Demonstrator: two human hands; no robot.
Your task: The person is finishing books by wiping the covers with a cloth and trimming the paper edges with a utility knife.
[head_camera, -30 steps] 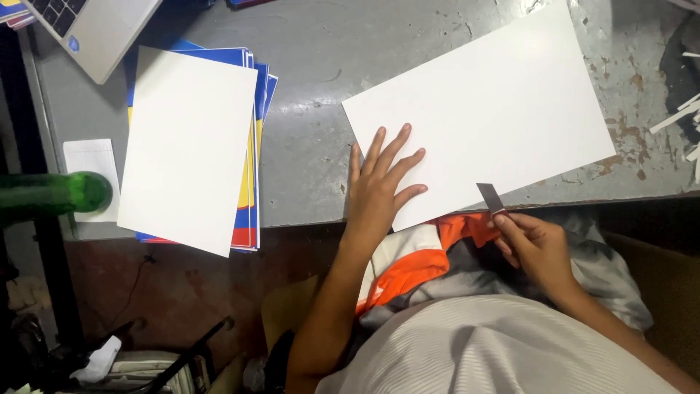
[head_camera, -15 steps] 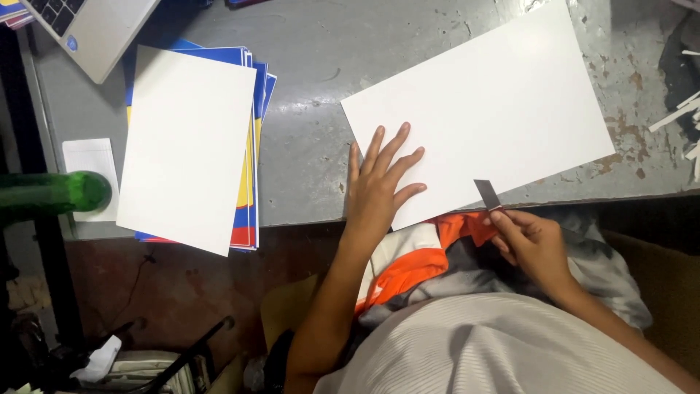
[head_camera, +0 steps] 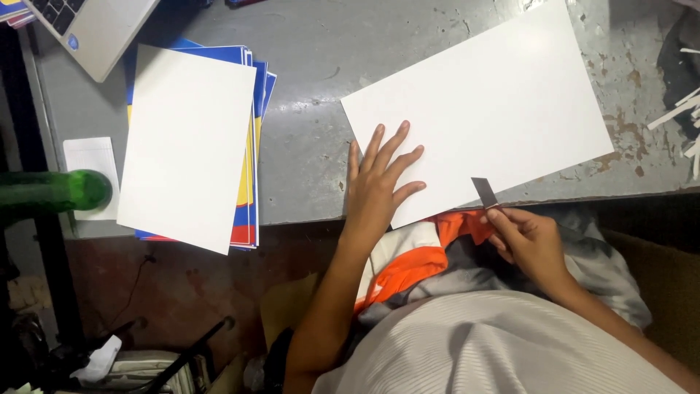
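Note:
A large white sheet (head_camera: 481, 117) lies at an angle on the grey table (head_camera: 306, 146), its near corner over the table's front edge. My left hand (head_camera: 379, 182) rests flat on the sheet's near left corner, fingers spread. My right hand (head_camera: 529, 241) is below the table's edge and pinches a small dark blade (head_camera: 484, 192), whose tip stands at the sheet's near edge.
A stack of white, blue, yellow and red sheets (head_camera: 193, 146) lies at the left. A laptop (head_camera: 91, 25) sits at the far left corner, a green bottle (head_camera: 51, 193) and a small white card (head_camera: 91, 175) at the left edge. White paper strips (head_camera: 682, 117) lie at the right.

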